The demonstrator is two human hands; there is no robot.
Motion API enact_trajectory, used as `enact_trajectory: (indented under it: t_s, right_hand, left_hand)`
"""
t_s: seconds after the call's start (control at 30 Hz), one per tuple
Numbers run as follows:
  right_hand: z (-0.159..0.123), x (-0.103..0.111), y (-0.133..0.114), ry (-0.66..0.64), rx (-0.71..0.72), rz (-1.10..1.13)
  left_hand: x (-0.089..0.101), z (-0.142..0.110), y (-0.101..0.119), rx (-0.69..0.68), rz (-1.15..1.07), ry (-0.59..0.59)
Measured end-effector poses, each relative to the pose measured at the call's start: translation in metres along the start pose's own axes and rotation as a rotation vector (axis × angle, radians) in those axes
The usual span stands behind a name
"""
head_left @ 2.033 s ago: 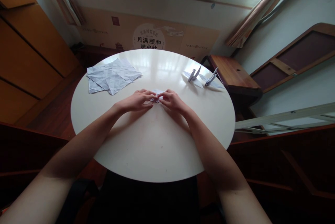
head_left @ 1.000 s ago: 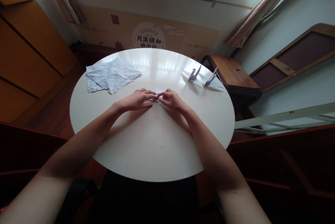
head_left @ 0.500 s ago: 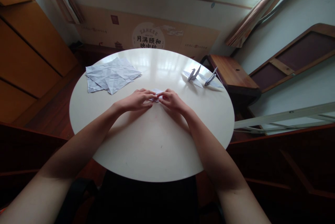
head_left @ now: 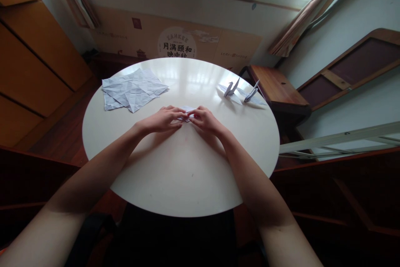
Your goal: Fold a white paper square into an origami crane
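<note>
One white round table (head_left: 193,171), bearing: one small folded paper (head_left: 186,109), near the middle, mostly hidden under fingers; one left hand (head_left: 164,119) and one right hand (head_left: 204,119), both gripping that paper between curled fingers, fingertips close together. Item, creased paper sheets (head_left: 134,88), overlapping in a pile, at the far left. Item, two paper cranes (head_left: 230,90), wings spread, side by side at the far right. Beyond the table's right edge, one wooden stool (head_left: 279,86).
</note>
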State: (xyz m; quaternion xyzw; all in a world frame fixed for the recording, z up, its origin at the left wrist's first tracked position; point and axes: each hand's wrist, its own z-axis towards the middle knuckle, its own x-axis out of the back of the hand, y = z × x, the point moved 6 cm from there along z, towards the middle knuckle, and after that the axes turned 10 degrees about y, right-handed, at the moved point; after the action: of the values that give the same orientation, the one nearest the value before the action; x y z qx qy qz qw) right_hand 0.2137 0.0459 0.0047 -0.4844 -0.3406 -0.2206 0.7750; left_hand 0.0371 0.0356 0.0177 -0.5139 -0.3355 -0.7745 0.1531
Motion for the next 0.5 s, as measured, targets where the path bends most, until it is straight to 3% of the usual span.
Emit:
enact_trajectory:
  t_s: [0.5]
  right_hand:
    - [-0.0005,0.0002,0.0007,0.006,0.011,-0.004]
  left_hand:
    - [-0.0009,0.0000,-0.0008,0.005,0.011,-0.013]
